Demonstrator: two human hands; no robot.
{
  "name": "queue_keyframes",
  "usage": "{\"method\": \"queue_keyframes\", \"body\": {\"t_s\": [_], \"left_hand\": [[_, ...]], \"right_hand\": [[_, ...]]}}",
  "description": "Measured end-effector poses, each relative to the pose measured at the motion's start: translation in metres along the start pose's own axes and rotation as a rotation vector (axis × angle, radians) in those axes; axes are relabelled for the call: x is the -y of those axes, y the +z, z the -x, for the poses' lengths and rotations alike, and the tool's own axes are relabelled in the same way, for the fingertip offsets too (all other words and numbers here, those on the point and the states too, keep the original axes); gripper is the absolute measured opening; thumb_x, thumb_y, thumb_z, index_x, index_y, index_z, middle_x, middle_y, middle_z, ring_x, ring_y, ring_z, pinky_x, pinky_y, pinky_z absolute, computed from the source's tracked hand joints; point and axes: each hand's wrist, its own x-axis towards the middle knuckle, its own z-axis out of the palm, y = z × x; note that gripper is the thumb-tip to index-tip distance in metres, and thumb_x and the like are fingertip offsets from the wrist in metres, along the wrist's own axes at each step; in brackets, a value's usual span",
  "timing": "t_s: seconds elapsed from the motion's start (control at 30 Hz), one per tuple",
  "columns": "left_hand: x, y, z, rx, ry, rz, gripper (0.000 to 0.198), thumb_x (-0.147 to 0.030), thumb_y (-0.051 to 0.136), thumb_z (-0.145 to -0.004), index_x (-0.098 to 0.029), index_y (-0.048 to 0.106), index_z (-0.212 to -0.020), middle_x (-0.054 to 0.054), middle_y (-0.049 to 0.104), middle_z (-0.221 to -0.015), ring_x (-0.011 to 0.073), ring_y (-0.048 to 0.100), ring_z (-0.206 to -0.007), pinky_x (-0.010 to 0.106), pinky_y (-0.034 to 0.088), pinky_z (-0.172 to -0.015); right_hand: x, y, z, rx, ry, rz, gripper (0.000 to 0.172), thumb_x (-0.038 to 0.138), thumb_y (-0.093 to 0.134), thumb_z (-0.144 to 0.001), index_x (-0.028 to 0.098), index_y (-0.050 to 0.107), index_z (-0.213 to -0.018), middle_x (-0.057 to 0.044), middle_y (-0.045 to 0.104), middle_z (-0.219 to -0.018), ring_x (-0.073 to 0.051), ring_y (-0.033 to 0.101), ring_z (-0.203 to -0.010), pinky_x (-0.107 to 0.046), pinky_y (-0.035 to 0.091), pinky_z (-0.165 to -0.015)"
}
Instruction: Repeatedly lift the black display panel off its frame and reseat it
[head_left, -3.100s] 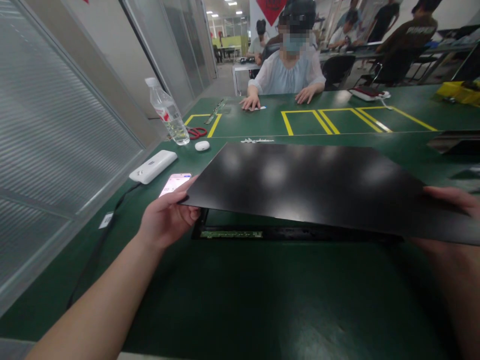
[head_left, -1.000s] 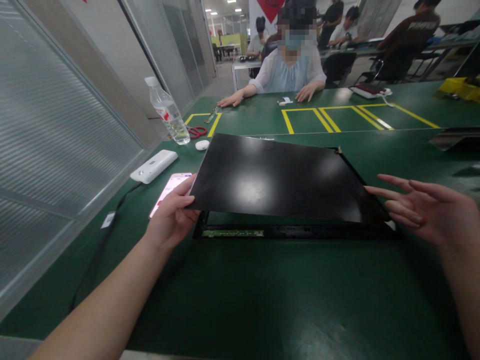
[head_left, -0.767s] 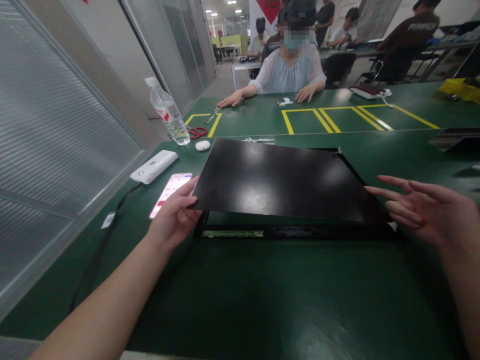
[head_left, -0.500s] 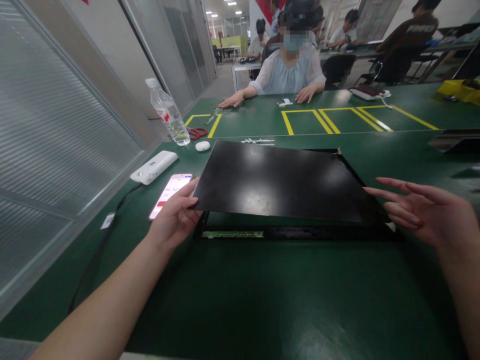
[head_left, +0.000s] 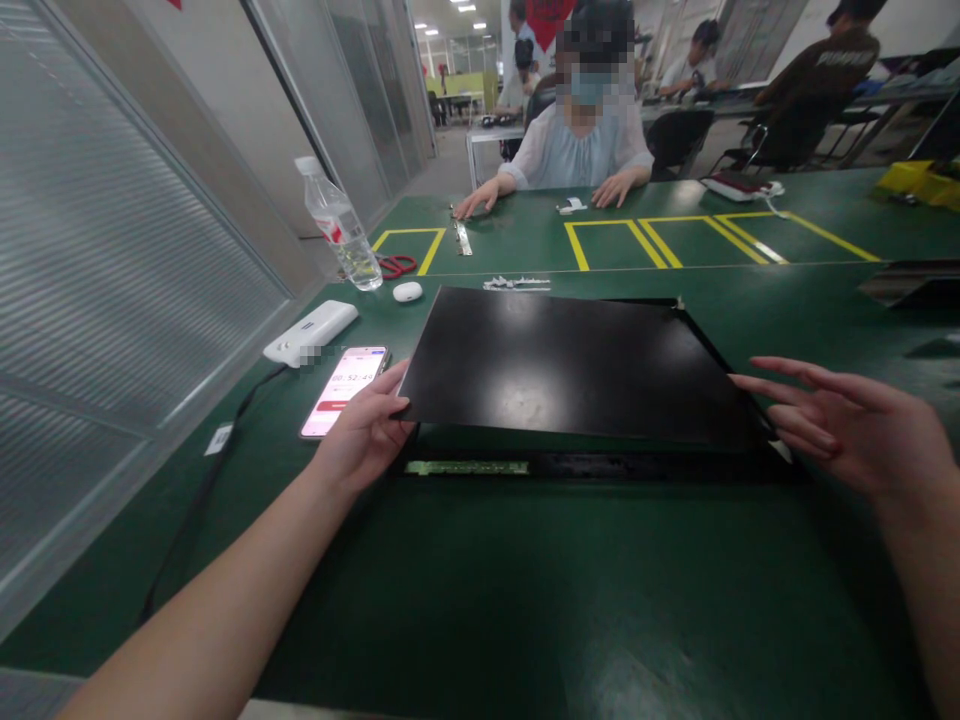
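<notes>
A thin black panel (head_left: 555, 370) is tilted above a black frame (head_left: 645, 467), its left side raised. My left hand (head_left: 367, 425) pinches the panel's left edge between thumb and fingers. At the panel's right edge, my right hand (head_left: 847, 415) has its fingers apart, and a fingertip touches or nearly touches the panel's edge; nothing is gripped in it. Along the frame's near side runs a green circuit strip (head_left: 466, 468). A small light tab (head_left: 780, 450) shows at the frame's near right corner.
Left of the panel are a phone (head_left: 345, 392), a white device (head_left: 311, 333) with a black cable, a white case (head_left: 407, 292), a bottle (head_left: 341, 228) and red scissors (head_left: 397, 266). White strips (head_left: 517, 284) lie beyond the panel. Opposite sits a person (head_left: 577, 140) with both hands on the table.
The panel's left edge has moved slightly right and down with my left hand. My right hand has barely moved. Across the table, the person's hand and a metallic strip have shifted right.
</notes>
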Motion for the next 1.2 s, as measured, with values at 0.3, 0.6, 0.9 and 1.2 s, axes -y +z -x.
{"method": "queue_keyframes", "body": {"t_s": [0.3, 0.6, 0.9, 1.2], "left_hand": [[0.002, 0.000, 0.000, -0.092, -0.051, -0.024, 0.050, -0.004, 0.069, -0.060, -0.015, 0.081, -0.108, 0.008, 0.081, -0.103, 0.0189, 0.073, -0.081, 0.020, 0.060, -0.060], [0.008, 0.003, -0.002, -0.137, -0.058, -0.051, 0.044, -0.001, 0.075, -0.068, -0.013, 0.076, -0.111, 0.008, 0.082, -0.099, 0.0179, 0.076, -0.077, 0.021, 0.062, -0.061], [0.011, -0.004, -0.005, -0.089, -0.041, -0.039, 0.047, -0.001, 0.078, -0.068, -0.014, 0.073, -0.113, 0.007, 0.082, -0.101, 0.0171, 0.078, -0.078, 0.021, 0.063, -0.065], [0.008, -0.002, -0.003, -0.046, -0.076, -0.048, 0.049, 0.000, 0.078, -0.070, -0.013, 0.070, -0.117, 0.006, 0.082, -0.101, 0.0168, 0.078, -0.076, 0.021, 0.064, -0.066]], "right_hand": [[0.002, 0.005, 0.003, -0.002, -0.001, 0.053, 0.035, 0.044, 0.070, -0.073, 0.025, 0.073, -0.102, -0.016, 0.077, -0.114, -0.004, 0.028, -0.037, -0.023, 0.025, -0.029], [-0.003, 0.003, 0.000, -0.024, -0.018, 0.135, 0.039, 0.047, 0.070, -0.074, 0.026, 0.069, -0.108, -0.016, 0.075, -0.118, -0.003, 0.026, -0.038, -0.021, 0.022, -0.028], [-0.006, 0.006, -0.001, -0.011, -0.067, 0.181, 0.046, 0.045, 0.076, -0.066, 0.024, 0.070, -0.107, -0.015, 0.075, -0.119, -0.002, 0.029, -0.037, -0.021, 0.020, -0.030], [-0.015, -0.001, -0.009, 0.008, -0.164, 0.271, 0.046, 0.052, 0.077, -0.069, 0.024, 0.071, -0.105, -0.009, 0.074, -0.093, -0.004, 0.026, -0.039, -0.023, 0.019, -0.031]]}}
